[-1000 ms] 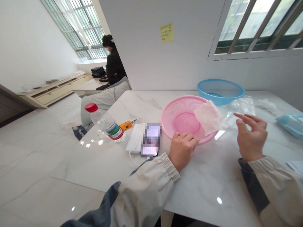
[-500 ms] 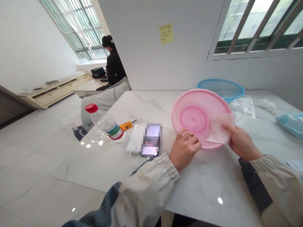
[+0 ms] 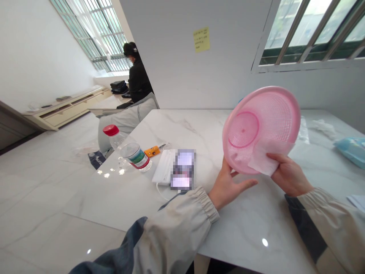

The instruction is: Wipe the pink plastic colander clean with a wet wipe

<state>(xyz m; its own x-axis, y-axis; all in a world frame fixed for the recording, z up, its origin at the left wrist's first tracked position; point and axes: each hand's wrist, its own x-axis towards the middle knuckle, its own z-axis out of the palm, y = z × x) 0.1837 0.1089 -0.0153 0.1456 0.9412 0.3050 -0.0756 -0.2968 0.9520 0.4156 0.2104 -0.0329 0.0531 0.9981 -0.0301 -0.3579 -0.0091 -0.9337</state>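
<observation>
At two o'clock from the phone (image 3: 182, 169), the light, springy-looking pink basket (image 3: 269, 120) suits a rim hold, right hand (image 3: 291, 174) pinching a wipe (image 3: 262, 154) against it at five, left hand (image 3: 228, 188) spread, thumb free, at seven.

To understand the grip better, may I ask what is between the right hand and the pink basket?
In the head view, a thin white sheet lies between the right hand and the pink basket.

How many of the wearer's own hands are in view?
2: left hand, partly hidden behind the pink basket; right hand, holding a white sheet against the basket's lower right.
</observation>
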